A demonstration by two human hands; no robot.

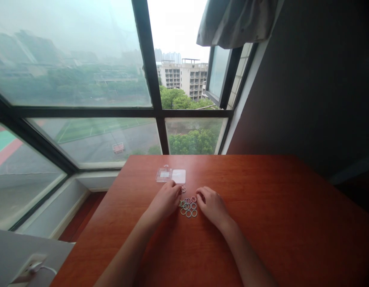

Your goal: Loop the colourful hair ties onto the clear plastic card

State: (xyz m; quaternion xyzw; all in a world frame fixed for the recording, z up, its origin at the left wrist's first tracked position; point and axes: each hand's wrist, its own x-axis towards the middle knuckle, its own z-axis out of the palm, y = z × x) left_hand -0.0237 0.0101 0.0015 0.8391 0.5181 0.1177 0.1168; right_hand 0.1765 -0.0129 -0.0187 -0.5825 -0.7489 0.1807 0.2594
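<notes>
Small pastel rings that look like hair ties (188, 206) lie in a loose, partly overlapping cluster between my hands on the table. With fingers pinched together, my left hand (170, 196) holds a pale pinkish hair tie (183, 189) at its edge, just above the cluster. My right hand (211, 202) is on the other side, its thumb and fingertips closed right beside a pink hair tie (193, 199). What those right fingertips hold, if anything, is too small to make out. Behind my left hand lies a clear plastic case (164, 175) next to a white square piece (179, 176).
The reddish-brown wooden table (262, 215) reaches to the window frame (112, 112) at the back. A dark wall (298, 99) rises on the right. At the lower left, a plug with a white cable (35, 268) sits in a wall socket.
</notes>
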